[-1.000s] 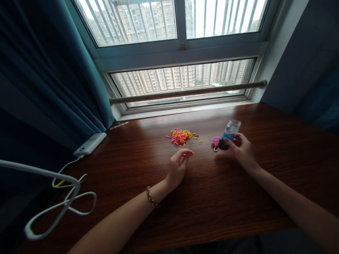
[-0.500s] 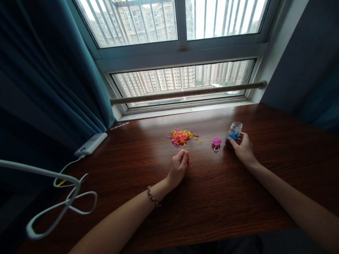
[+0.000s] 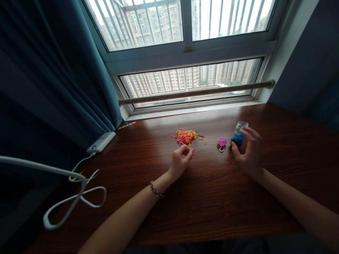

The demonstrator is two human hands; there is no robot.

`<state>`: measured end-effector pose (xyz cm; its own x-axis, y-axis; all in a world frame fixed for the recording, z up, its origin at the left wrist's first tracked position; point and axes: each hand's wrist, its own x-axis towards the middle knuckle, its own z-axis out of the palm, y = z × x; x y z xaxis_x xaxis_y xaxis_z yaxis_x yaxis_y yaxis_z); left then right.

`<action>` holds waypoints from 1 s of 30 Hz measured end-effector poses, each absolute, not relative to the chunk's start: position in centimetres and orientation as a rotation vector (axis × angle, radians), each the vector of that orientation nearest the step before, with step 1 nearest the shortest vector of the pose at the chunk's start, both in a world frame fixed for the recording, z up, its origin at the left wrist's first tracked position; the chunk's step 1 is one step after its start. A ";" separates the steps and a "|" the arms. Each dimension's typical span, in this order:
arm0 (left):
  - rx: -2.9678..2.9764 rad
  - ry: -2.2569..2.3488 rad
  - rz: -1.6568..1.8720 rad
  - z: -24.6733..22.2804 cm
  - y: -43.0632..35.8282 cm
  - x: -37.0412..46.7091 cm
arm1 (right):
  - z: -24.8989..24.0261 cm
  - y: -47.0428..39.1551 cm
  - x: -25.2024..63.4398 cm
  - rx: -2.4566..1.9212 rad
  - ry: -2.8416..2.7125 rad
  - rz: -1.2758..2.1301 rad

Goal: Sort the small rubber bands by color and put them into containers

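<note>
A clear jar [image 3: 239, 133] stands on the table at the right, with blue and darker small pieces in it. Beside it is my right hand [image 3: 249, 151], thumb and fingers spread apart near the jar's near side; whether a fingertip touches the glass I cannot tell. My left hand [image 3: 180, 160] rests on the table with its fingers pinched together, and anything between them is hidden. Just beyond it lies a pile of small pink, yellow and orange rubber bands [image 3: 186, 137]. Between the hands sits a pink cap-like piece [image 3: 222, 142] with a loop.
Several loose bands [image 3: 206, 143] lie right of the pile. At the left stand a white power bank [image 3: 101, 141] and its looped white cable [image 3: 92, 193]. A thick white bar [image 3: 39, 164] reaches in from the left. A window with a rail [image 3: 196, 94] borders the wooden table [image 3: 212, 204].
My right hand has loosened from around the jar, its fingers lifting and spreading. My left hand stays pinched near the pile. The whole view has shifted slightly.
</note>
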<state>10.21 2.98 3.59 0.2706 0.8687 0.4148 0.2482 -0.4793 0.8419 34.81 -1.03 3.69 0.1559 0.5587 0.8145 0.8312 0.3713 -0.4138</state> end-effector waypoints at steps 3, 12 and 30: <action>2.087 1.093 1.277 4.0 5.6 8.5 | 4.1 -1.4 32.2 -1.085 -1.940 -0.089; 2.504 1.291 1.143 1.6 10.8 3.6 | 0.4 7.4 26.4 -1.410 -1.982 0.069; 2.946 0.775 0.610 3.2 9.2 4.0 | 0.5 8.5 26.2 -1.211 -1.888 0.259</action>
